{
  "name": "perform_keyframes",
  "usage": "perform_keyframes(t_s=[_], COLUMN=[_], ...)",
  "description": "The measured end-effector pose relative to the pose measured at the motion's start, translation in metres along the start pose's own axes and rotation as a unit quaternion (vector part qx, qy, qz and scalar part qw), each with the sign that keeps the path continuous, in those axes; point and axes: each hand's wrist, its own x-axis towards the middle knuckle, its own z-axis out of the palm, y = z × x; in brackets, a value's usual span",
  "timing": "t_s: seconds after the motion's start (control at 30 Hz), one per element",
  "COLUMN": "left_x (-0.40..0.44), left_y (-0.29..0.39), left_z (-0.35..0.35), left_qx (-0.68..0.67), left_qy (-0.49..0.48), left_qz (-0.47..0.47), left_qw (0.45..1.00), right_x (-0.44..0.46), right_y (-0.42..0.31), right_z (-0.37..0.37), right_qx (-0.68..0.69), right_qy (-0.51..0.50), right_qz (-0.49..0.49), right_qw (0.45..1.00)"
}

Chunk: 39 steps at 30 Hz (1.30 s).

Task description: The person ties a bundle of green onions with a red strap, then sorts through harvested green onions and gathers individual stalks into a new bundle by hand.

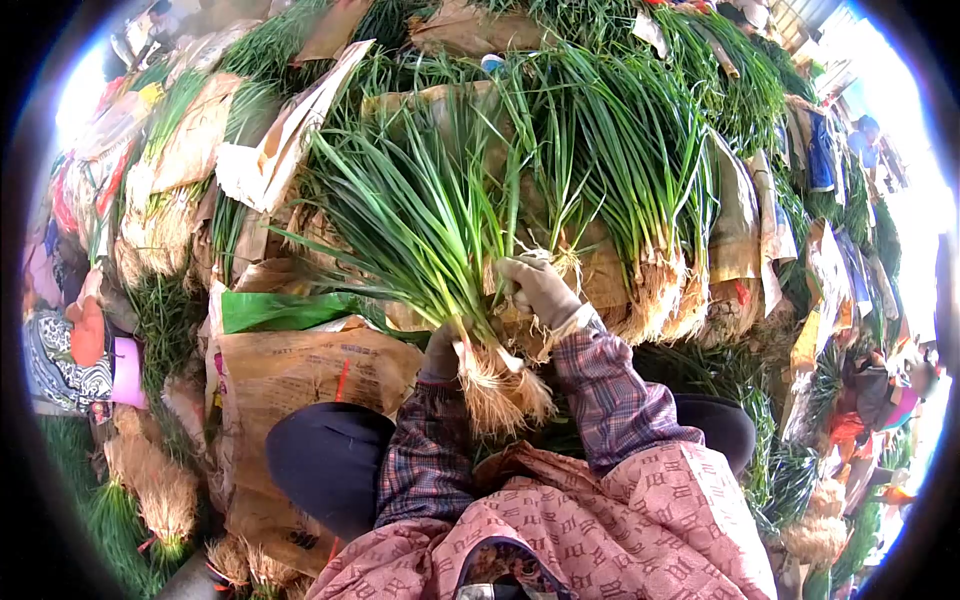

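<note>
My left hand, in a greyish glove, is closed round the lower stems of a bunch of green onions. The long green leaves fan up and to the left, and the pale hairy roots hang below the hand. Beside the bunch, my right hand, in a light glove, is closed with its fingers bent at the stems of a green onion. Its fingertips are partly hidden. Just beyond the right hand lie a few loose green onions with short roots.
A larger pile of green onions lies on brown paper to the right. An opened paper sack is spread at my left knee. More rooted bundles lie at the left. Other people sit at both sides, one with an orange sleeve.
</note>
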Motion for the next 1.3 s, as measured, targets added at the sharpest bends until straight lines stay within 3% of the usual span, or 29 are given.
perform_keyframes(t_s=[0.03, 0.1, 0.17, 0.2, 0.23, 0.27, 0.33, 0.4, 0.47, 0.5, 0.53, 0.6, 0.67, 0.73, 0.77, 0.8, 0.87, 0.9, 1.0, 1.1, 1.13, 1.17, 1.3], left_x=[0.001, 0.001, 0.007, 0.009, 0.009, 0.007, 0.015, 0.021, 0.009, 0.01, 0.013, 0.015, 0.004, 0.002, -0.015, -0.012, -0.016, -0.017, -0.019, -0.011, -0.007, -0.001, 0.017], left_y=[0.0, -0.003, -0.001, 0.004, 0.003, 0.003, 0.01, 0.014, 0.008, 0.01, 0.015, 0.019, 0.006, -0.015, -0.017, -0.017, -0.014, -0.013, -0.014, -0.009, -0.008, -0.006, 0.004], left_z=[-0.003, 0.002, 0.031, 0.053, 0.05, 0.049, 0.074, 0.08, 0.035, 0.033, 0.033, 0.03, 0.009, -0.062, -0.091, -0.092, -0.073, -0.085, -0.107, -0.079, -0.065, -0.047, 0.027], left_qx=[-0.009, -0.003, 0.07, 0.122, 0.015, 0.023, -0.016, -0.039, 0.079, 0.091, 0.103, 0.121, 0.137, 0.159, 0.103, 0.19, 0.291, 0.275, 0.273, 0.243, 0.205, 0.159, 0.017], left_qy=[-0.012, -0.014, 0.041, 0.087, 0.079, 0.072, 0.004, -0.027, 0.095, 0.098, 0.101, 0.111, 0.101, 0.048, 0.138, 0.091, 0.135, 0.137, 0.144, 0.13, 0.12, 0.104, 0.045], left_qz=[0.005, 0.04, 0.093, 0.112, 0.089, 0.088, 0.069, 0.056, 0.077, 0.087, 0.102, 0.125, 0.164, 0.231, 0.216, 0.27, 0.243, 0.234, 0.224, 0.198, 0.176, 0.145, 0.053], left_qw=[1.0, 0.999, 0.992, 0.982, 0.993, 0.993, 0.997, 0.997, 0.989, 0.987, 0.984, 0.979, 0.972, 0.959, 0.961, 0.939, 0.915, 0.922, 0.924, 0.941, 0.955, 0.971, 0.997], right_x=[-0.004, -0.039, -0.042, -0.046, -0.049, -0.057, -0.067, -0.037, -0.012, 0.019, 0.037, 0.012, 0.001, -0.016, -0.018, -0.023, -0.036, -0.03, 0.014, 0.039, 0.038, 0.026, 0.029], right_y=[-0.002, 0.015, 0.042, 0.039, 0.037, 0.004, -0.051, -0.048, -0.07, -0.044, -0.046, -0.046, -0.018, -0.013, -0.015, -0.024, -0.049, -0.035, 0.006, 0.014, 0.013, -0.01, -0.005], right_z=[0.003, -0.042, -0.088, -0.092, -0.096, -0.077, -0.052, -0.052, -0.037, -0.049, -0.051, -0.042, -0.032, 0.001, -0.002, 0.0, -0.008, -0.013, -0.045, -0.008, 0.001, 0.01, 0.005], right_qx=[-0.006, 0.219, 0.151, 0.059, -0.038, -0.192, -0.481, -0.477, -0.569, -0.562, -0.547, -0.562, -0.466, -0.434, -0.423, -0.412, -0.295, -0.281, -0.157, -0.099, -0.23, -0.497, -0.477], right_qy=[0.016, 0.065, -0.038, -0.067, -0.104, -0.122, -0.14, 0.042, 0.193, 0.213, 0.217, 0.185, 0.219, 0.142, 0.115, 0.09, 0.097, 0.111, -0.011, 0.1, 0.145, 0.192, 0.225], right_qz=[-0.011, -0.198, -0.127, -0.081, -0.042, 0.005, 0.1, 0.024, 0.134, 0.115, 0.175, 0.038, -0.084, -0.198, -0.164, -0.128, 0.075, 0.036, 0.089, -0.131, -0.196, -0.241, -0.343], right_qw=[1.0, 0.953, 0.98, 0.993, 0.993, 0.974, 0.86, 0.878, 0.788, 0.791, 0.789, 0.805, 0.853, 0.867, 0.884, 0.898, 0.947, 0.952, 0.983, 0.981, 0.942, 0.811, 0.777])
